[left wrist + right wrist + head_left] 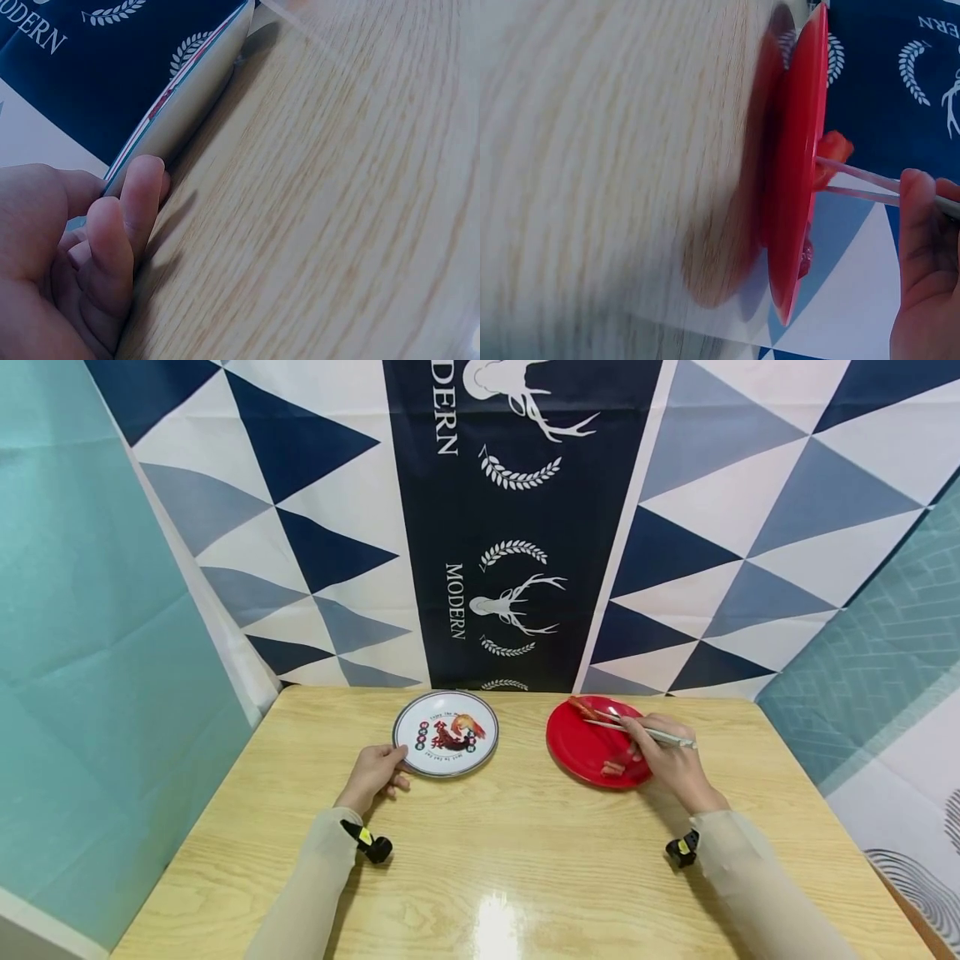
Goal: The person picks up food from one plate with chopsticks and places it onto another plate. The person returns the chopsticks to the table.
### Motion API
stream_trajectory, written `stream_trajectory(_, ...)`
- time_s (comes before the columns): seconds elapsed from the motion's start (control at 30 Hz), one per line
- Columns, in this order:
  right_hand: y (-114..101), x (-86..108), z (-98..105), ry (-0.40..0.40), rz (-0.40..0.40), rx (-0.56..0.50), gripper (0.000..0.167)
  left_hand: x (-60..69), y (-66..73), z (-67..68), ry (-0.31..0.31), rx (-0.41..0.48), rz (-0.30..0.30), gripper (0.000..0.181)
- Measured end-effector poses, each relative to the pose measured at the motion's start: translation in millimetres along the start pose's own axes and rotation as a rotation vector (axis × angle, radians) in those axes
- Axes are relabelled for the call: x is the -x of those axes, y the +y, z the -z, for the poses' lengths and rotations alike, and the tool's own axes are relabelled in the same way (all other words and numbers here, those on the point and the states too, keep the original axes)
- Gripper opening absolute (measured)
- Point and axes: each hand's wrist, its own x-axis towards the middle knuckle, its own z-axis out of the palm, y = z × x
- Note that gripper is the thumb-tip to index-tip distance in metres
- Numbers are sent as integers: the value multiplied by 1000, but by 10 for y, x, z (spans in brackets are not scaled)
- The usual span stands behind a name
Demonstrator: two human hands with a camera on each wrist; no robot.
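My left hand (pixel 375 775) pinches the left rim of a white plate (pixel 405 731), thumb on top and fingertips beneath. Printed food pictures and lettering decorate that plate, and in the left wrist view its pale underside (pixel 187 112) shows. To the right, my right hand (pixel 670 756) holds a pair of pale, shiny chopsticks (pixel 660 735) over a red plate (pixel 573 752). Their tips meet a long reddish-orange food piece (pixel 836 146) at the plate's far left; whether they grip it, I cannot tell. A second reddish piece (pixel 612 769) lies near the plate's front edge.
Both plates stand toward the back of a light wooden table (pixel 487 843). Behind its far edge hangs a patterned cloth (pixel 517 668) with deer and triangles. A teal panel (pixel 150 677) borders the left side. Each wrist carries a small black camera (pixel 372 846).
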Motion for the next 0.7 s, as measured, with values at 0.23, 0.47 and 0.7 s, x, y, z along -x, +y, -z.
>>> stream_trajectory(0.23, -20, 19, -35, 42, -114, -35, 23, -20, 2, 11, -6, 0, 0, 36)
stream_trajectory(0.47, -84, 42, 0, 48, -344, -59, 32, -16, 13, 3, -7, 1, 8, 35)
stream_trajectory(0.7, -264, 37, 112, 124, -588, -259, 45, -5, 16, 5, -5, -4, 4, 36)
